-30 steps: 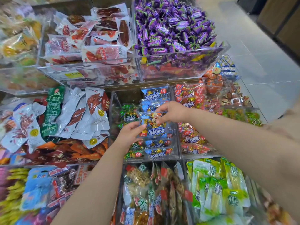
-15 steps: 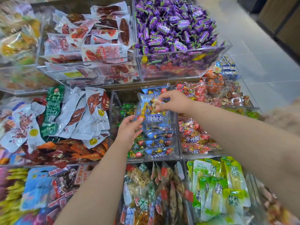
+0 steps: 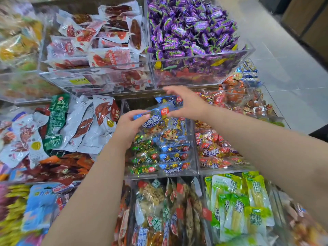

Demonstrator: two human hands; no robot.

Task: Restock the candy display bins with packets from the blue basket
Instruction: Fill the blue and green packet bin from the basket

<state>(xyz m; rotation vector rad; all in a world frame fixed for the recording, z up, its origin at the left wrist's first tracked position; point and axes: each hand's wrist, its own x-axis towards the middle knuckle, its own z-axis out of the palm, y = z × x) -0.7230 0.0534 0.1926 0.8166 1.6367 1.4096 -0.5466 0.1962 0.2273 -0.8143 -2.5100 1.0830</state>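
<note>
My left hand (image 3: 130, 127) grips the blue candy packet (image 3: 156, 121) over the rear edge of the clear bin (image 3: 194, 148) while my blurred right hand (image 3: 189, 104) seems open, so it could slump onto the green packets (image 3: 143, 142).

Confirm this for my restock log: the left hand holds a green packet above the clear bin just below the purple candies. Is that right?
Not quite. The head view shows the left hand holding a blue packet, not a green one. The rest stands: it is above the clear bin just below the purple candies.
</note>
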